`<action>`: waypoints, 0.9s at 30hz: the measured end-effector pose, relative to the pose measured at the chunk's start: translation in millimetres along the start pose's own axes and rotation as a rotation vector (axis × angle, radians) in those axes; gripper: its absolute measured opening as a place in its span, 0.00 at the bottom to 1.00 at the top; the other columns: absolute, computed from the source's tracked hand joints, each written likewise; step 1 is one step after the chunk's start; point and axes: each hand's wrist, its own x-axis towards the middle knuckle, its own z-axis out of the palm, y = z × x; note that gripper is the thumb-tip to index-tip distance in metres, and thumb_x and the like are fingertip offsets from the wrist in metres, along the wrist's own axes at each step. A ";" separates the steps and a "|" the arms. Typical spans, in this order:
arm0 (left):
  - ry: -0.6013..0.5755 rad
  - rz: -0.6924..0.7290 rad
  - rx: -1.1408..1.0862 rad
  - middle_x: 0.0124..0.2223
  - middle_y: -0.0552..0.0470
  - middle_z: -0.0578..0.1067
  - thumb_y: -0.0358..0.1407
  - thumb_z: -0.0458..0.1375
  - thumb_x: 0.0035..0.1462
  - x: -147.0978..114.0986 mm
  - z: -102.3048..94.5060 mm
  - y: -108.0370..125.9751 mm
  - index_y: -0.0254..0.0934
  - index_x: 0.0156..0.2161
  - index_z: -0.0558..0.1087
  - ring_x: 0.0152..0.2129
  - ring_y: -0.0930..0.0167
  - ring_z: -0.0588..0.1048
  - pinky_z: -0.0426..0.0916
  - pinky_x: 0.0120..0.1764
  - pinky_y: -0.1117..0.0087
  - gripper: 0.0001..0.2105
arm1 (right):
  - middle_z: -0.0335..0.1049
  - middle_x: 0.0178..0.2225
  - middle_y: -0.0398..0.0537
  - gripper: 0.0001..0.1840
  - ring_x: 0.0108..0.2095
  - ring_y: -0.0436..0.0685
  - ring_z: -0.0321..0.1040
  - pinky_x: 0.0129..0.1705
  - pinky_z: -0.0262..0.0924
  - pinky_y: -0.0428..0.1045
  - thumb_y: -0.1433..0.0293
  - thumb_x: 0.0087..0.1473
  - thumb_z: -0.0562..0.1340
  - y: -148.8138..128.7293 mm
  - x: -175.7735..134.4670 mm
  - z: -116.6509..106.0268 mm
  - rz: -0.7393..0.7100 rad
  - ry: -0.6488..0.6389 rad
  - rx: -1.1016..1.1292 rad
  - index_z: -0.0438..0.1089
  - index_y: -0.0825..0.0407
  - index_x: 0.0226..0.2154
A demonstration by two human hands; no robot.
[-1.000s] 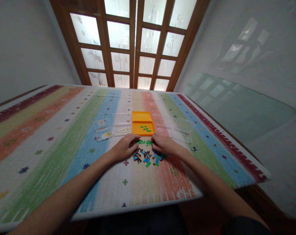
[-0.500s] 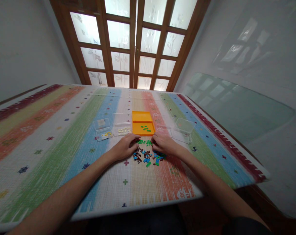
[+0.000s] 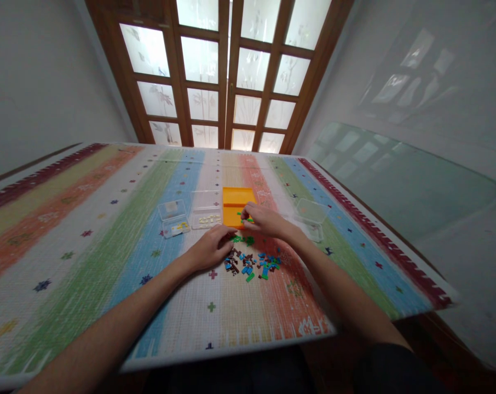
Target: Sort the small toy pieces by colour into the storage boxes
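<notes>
At the left of the group of containers, a clear plastic hinged box [image 3: 172,208] stands with its lid raised on the striped surface [image 3: 149,339]; small yellow pieces [image 3: 182,226] lie in its near half. Just right of it is a second clear box [image 3: 196,218], also open, with cream-coloured pieces [image 3: 209,219] in its near part.

The left hand [image 3: 211,247] rests on the surface in front of this second box, its fingers loosely curled toward the right. There is a gap between thumb and forefinger, but whether a piece is held there cannot be told. Beside its fingertips lie small green bricks [image 3: 243,240]. Nearer the person, dark brown bricks [image 3: 231,261] lie scattered, with a few blue ones among them.

Behind the green bricks, an orange box [image 3: 238,195] lies open, lid side away from the person. In its near tray are some green pieces [image 3: 240,213], partly covered by the right hand [image 3: 261,220], which reaches in from the right with bent fingers over the tray; whether the fingertips grip a piece cannot be made out.

Below that wrist, blue bricks [image 3: 265,270] lie mixed with green ones. Beyond the right forearm stands another open clear box [image 3: 313,208], partly hidden by the arm.
</notes>
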 end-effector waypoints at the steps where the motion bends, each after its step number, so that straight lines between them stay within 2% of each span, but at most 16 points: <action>1: -0.001 -0.002 0.002 0.46 0.42 0.79 0.34 0.54 0.62 -0.2 0.1 0.0 0.37 0.50 0.75 0.43 0.62 0.76 0.72 0.49 0.56 0.14 | 0.72 0.44 0.53 0.06 0.41 0.56 0.67 0.43 0.61 0.50 0.72 0.60 0.57 -1.0 8.4 0.2 0.002 -0.013 -0.007 0.68 0.52 0.40; 7: -0.011 0.000 0.005 0.47 0.42 0.79 0.34 0.54 0.61 -0.4 0.4 -0.6 0.36 0.50 0.74 0.45 0.61 0.76 0.71 0.51 0.56 0.14 | 0.73 0.45 0.56 0.07 0.39 0.56 0.68 0.41 0.61 0.49 0.73 0.60 0.57 -5.9 45.4 6.9 -0.010 -0.109 -0.058 0.71 0.54 0.39; 11: -0.012 0.006 0.008 0.47 0.40 0.79 0.33 0.53 0.61 0.0 0.4 -0.9 0.35 0.50 0.74 0.44 0.61 0.76 0.71 0.50 0.56 0.14 | 0.74 0.44 0.55 0.08 0.38 0.55 0.69 0.40 0.62 0.49 0.75 0.58 0.58 -3.2 52.0 10.5 -0.008 -0.170 -0.049 0.73 0.54 0.37; 14: -0.014 0.003 0.012 0.47 0.42 0.80 0.33 0.53 0.61 0.0 0.6 -0.9 0.36 0.50 0.74 0.44 0.62 0.76 0.71 0.50 0.56 0.14 | 0.75 0.46 0.55 0.08 0.41 0.57 0.70 0.44 0.64 0.49 0.75 0.58 0.60 2.3 49.1 10.1 -0.034 -0.165 -0.017 0.74 0.53 0.40; 17: -0.015 -0.002 0.016 0.46 0.43 0.80 0.33 0.54 0.60 0.1 0.5 -0.7 0.38 0.50 0.74 0.43 0.62 0.76 0.72 0.50 0.56 0.14 | 0.73 0.51 0.57 0.13 0.46 0.58 0.71 0.49 0.64 0.50 0.75 0.59 0.62 9.8 40.6 7.0 -0.056 -0.132 0.020 0.73 0.53 0.47; 20: -0.009 -0.002 0.010 0.46 0.42 0.79 0.33 0.54 0.60 0.1 0.2 -0.4 0.37 0.50 0.75 0.43 0.62 0.76 0.72 0.50 0.56 0.14 | 0.72 0.51 0.56 0.15 0.47 0.57 0.71 0.50 0.64 0.51 0.75 0.61 0.60 17.8 25.3 0.8 -0.065 -0.058 0.056 0.72 0.53 0.50; 23: -0.005 -0.001 0.004 0.46 0.43 0.80 0.32 0.54 0.60 -0.3 0.3 -0.4 0.37 0.50 0.75 0.43 0.62 0.76 0.72 0.50 0.56 0.14 | 0.74 0.47 0.53 0.14 0.46 0.56 0.70 0.50 0.63 0.51 0.76 0.60 0.60 24.8 2.3 -9.0 -0.092 0.016 0.101 0.73 0.52 0.48; 27: 0.004 0.004 0.002 0.47 0.42 0.79 0.33 0.54 0.61 -0.6 0.7 -1.1 0.37 0.50 0.75 0.44 0.62 0.77 0.72 0.50 0.55 0.14 | 0.75 0.38 0.49 0.10 0.37 0.54 0.69 0.43 0.62 0.50 0.74 0.60 0.61 30.7 -34.4 -20.5 -0.072 -0.054 0.127 0.75 0.53 0.44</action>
